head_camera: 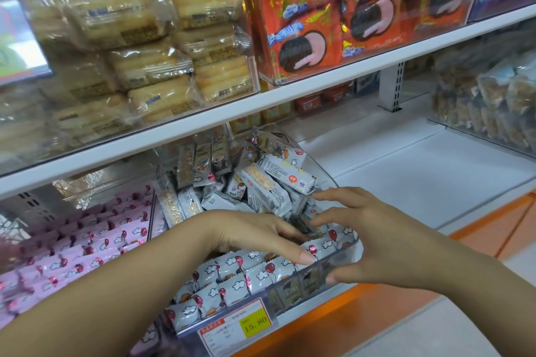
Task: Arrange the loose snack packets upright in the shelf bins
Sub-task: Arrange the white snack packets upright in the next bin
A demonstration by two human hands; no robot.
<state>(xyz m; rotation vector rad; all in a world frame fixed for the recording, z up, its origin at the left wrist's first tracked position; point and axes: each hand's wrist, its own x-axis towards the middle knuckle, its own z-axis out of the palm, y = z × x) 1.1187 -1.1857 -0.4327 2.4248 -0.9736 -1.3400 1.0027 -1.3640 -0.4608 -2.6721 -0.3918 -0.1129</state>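
Observation:
A clear plastic bin (345,265) on the lower shelf holds several grey-white snack packets with red balloon prints. Some packets (232,278) stand in rows at the front, and others (269,185) lie loose in a heap at the back. My left hand (255,233) reaches into the bin, fingers extended over the front rows, fingertips among the packets. My right hand (356,226) is at the bin's right front corner, fingers spread over the packets and thumb against the outside of the bin's front wall. Whether either hand pinches a packet is hidden.
A bin of pink packets (87,243) stands to the left. A yellow price tag (255,324) hangs on the bin's front. Bare white shelf (420,171) lies to the right. Above, the upper shelf (290,93) carries clear bins of biscuits (162,46) and orange cookie packs (333,14).

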